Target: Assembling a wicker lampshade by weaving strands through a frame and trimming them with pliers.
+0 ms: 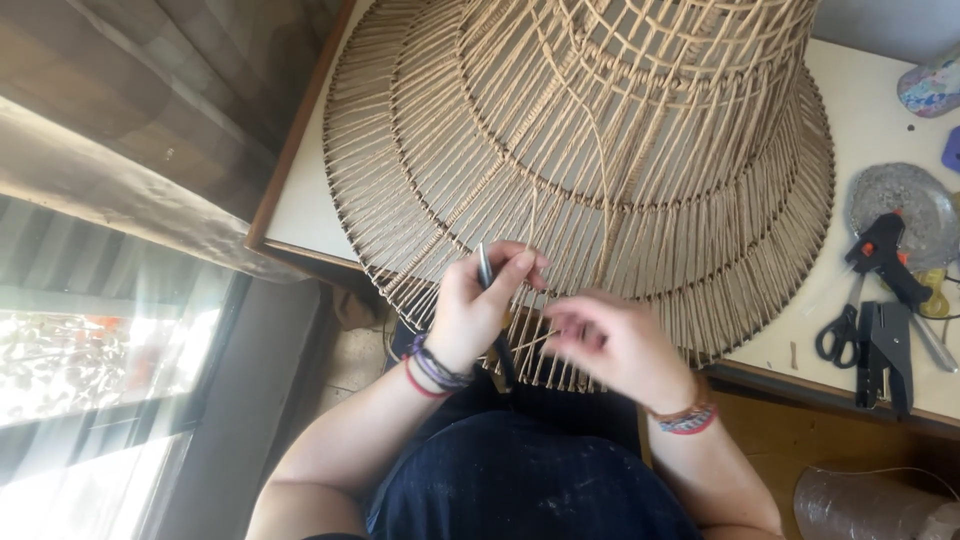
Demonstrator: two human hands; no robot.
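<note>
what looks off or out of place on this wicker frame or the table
Nothing looks damaged or spilled. The woven lampshade frame overhangs the table edge near the left hand and right hand; scissors and glue gun lie loosely beside it.

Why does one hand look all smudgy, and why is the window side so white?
In the head view, the right hand is smeared by motion blur, while the left hand, gripping a thin dark tool, looks sharper; the window at the left is washed out by bright sunlight glare; the woven lampshade on the table is evenly lit and clear.
</note>
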